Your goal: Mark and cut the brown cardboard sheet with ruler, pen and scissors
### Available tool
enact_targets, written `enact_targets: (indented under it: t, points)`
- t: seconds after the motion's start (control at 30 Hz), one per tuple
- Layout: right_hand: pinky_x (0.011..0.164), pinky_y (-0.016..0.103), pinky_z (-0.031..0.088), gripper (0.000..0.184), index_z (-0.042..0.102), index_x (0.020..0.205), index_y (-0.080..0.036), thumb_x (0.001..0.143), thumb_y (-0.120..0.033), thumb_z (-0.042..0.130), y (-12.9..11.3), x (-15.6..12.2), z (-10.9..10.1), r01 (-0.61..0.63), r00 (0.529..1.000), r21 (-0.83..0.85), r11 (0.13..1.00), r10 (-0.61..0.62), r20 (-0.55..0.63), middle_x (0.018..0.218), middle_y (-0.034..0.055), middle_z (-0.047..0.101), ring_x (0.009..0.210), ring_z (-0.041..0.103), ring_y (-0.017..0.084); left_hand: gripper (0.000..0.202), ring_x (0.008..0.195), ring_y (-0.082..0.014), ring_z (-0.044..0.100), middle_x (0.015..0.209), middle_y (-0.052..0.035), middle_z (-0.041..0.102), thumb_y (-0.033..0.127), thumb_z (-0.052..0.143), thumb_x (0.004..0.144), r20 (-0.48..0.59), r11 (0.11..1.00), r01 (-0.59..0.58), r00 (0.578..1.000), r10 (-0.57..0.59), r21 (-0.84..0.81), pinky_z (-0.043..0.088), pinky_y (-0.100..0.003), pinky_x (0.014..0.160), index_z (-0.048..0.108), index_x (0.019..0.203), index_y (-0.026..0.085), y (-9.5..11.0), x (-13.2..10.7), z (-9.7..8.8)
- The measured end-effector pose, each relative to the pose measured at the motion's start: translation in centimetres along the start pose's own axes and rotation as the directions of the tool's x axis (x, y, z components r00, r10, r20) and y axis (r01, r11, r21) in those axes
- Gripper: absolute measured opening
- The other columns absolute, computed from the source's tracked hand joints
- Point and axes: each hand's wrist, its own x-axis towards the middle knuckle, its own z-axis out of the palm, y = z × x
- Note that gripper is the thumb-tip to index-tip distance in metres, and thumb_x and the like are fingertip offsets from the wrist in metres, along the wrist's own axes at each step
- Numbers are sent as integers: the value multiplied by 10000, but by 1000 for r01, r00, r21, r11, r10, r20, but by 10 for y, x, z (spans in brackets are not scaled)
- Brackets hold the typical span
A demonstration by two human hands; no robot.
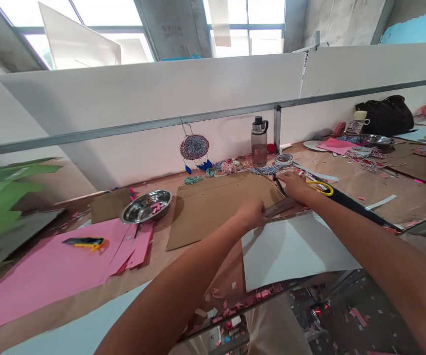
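Note:
My left hand (251,213) is closed on one end of a metal ruler (281,207) that lies along the edge between a brown cardboard sheet (213,207) and a white sheet (294,249). My right hand (294,185) reaches further out, fingers curled beside a dark pen-like tool (278,183) at the cardboard's far right corner; whether it grips the tool is unclear. Yellow-handled scissors (321,187) lie just right of that hand.
A steel bowl (146,205) with pink scraps, pink paper sheets (53,268) and a yellow utility knife (85,242) lie to the left. A water bottle (259,141), tape roll (283,159), yarn dreamcatcher (195,148) and cords line the white partition. A black bag (384,116) sits far right.

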Motion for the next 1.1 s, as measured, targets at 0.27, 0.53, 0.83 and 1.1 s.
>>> enact_targets:
  t: [0.27,0.53,0.83,1.1]
  points:
    - [992,458,422,376,655,1137,-153,815,-183,464,-18,-9,-12,108,882,373,922,84,-464,1133,143,673,1101,571,291,119,646,-134,589,726,-8,699,242,650,774,-114,964,22,992,-54,-265,391,-240,590,747,784,175,-56,-42,-30]
    - [740,342,499,349,627,1119,-210,879,-431,502,-104,-34,-24,108,980,875,472,99,-175,1011,81,683,857,620,204,335,513,-73,364,585,39,521,483,751,674,-314,600,-100,912,-263,-794,263,-236,512,710,768,164,-96,-88,-39]
    - [525,242,433,292,566,809,-224,897,-488,475,-148,-41,-32,28,999,992,124,-20,-25,747,9,640,596,555,129,556,614,-113,511,791,-67,653,674,672,650,-190,441,-73,955,-229,-895,367,-233,531,661,867,163,-45,-81,-18]
    - [655,303,441,311,594,1141,-87,899,-249,484,13,-4,-52,-349,907,457,818,418,-55,837,135,685,723,611,185,480,734,-167,619,927,-116,710,560,689,679,-175,522,80,890,-421,-849,427,-247,585,688,924,147,-103,-119,-46]
